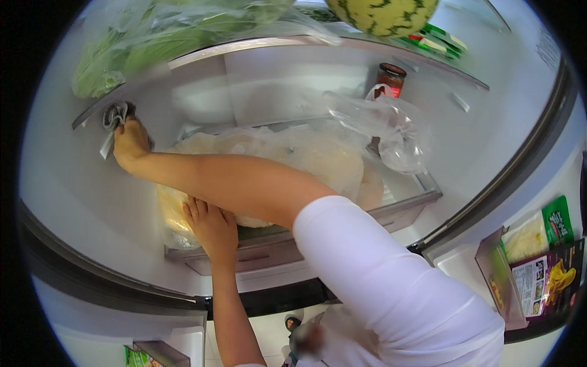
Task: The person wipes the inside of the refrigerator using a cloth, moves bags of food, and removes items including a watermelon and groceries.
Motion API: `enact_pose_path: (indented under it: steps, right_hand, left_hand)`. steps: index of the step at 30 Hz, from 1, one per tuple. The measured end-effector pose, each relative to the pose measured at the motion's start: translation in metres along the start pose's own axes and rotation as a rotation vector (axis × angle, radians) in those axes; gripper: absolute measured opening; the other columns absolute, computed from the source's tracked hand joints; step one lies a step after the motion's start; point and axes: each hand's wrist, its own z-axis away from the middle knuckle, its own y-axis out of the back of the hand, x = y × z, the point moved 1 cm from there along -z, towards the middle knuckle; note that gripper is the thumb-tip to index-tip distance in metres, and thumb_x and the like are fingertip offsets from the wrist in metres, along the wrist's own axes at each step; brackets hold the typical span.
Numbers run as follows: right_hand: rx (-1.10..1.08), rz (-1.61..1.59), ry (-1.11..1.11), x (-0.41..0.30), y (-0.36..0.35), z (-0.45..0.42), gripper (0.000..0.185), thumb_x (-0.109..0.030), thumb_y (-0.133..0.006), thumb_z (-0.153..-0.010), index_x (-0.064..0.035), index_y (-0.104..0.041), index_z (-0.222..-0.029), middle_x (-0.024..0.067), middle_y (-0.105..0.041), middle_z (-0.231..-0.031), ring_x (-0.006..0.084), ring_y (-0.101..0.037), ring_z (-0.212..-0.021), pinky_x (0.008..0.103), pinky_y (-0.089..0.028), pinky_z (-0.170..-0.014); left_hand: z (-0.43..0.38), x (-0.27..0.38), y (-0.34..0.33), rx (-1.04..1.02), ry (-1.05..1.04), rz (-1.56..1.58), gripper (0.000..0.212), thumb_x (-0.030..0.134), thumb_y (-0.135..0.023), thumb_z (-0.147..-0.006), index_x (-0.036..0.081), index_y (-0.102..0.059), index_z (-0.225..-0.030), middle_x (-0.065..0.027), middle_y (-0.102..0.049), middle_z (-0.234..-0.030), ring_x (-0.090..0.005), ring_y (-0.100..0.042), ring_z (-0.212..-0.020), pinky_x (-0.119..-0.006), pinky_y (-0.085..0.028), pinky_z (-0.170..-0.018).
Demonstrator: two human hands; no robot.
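My right hand (132, 140) reaches across to the left inner wall of an open refrigerator, closed around a crumpled grey cloth (117, 114) just below the shelf's left end. The right arm, in a white sleeve, passes over my left forearm's side of the view. My left hand (212, 225) lies with fingers spread against plastic-bagged, pale yellow food (174, 213) at the front left of the drawer. Beside it, large pale round pieces in clear plastic bags (337, 160) fill much of the drawer (259, 257); what they are is unclear.
Above, a glass shelf (275, 42) holds bagged leafy greens (183, 41), a striped melon (385, 13) and green packets (435, 41). A dark-lidded jar (391, 80) stands at the back right near a clear plastic bag (399, 133). Door bins (502, 280) with packages flank the opening.
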Motion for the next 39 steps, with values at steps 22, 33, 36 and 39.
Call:
enact_pose_path:
  steps: [22, 33, 36, 39]
  right_hand:
    - [0.19, 0.132, 0.392, -0.035, 0.279, 0.324, 0.057, -0.037, -0.035, -0.092, 0.0067, -0.038, -0.129, 0.0217, -0.03, -0.137, 0.0321, -0.031, -0.127, 0.0374, -0.02, -0.107]
    - [0.692, 0.546, 0.792, -0.059, 0.373, 0.408, 0.053, -0.038, -0.037, -0.093, 0.007, -0.05, -0.118, 0.0238, -0.041, -0.131, 0.0317, -0.043, -0.119, 0.0386, -0.033, -0.099]
    - [0.895, 0.547, 0.682, -0.044, 0.387, 0.42, 0.048, -0.038, -0.036, -0.094, 0.0028, -0.053, -0.113, 0.0184, -0.046, -0.125, 0.0289, -0.048, -0.111, 0.0384, -0.037, -0.093]
    - [0.891, 0.597, 0.465, -0.019, 0.399, 0.424, 0.034, -0.019, -0.042, -0.092, 0.0032, -0.052, -0.116, 0.0177, -0.045, -0.125, 0.0249, -0.047, -0.109, 0.0347, -0.038, -0.09]
  left_hand:
    - [0.059, 0.191, 0.068, -0.431, 0.24, 1.721, 0.073, 0.024, -0.067, -0.081, 0.006, -0.028, -0.14, -0.0103, -0.038, -0.135, -0.0196, -0.039, -0.122, -0.033, -0.034, -0.1]
    - [0.07, 0.291, 0.07, -0.279, 0.632, 1.879, 0.052, 0.039, -0.05, -0.093, 0.008, -0.038, -0.133, -0.0034, -0.045, -0.131, -0.0195, -0.045, -0.117, -0.035, -0.035, -0.101]
    - [0.061, 0.295, 0.092, -0.143, 0.326, 2.099, 0.061, 0.049, -0.043, -0.093, 0.009, -0.03, -0.138, -0.0051, -0.038, -0.137, -0.0226, -0.041, -0.123, -0.038, -0.03, -0.105]
    - [0.074, 0.321, 0.054, -0.248, 0.249, 2.047, 0.067, 0.054, -0.036, -0.094, 0.009, -0.021, -0.142, -0.0078, -0.033, -0.141, -0.024, -0.038, -0.126, -0.04, -0.028, -0.107]
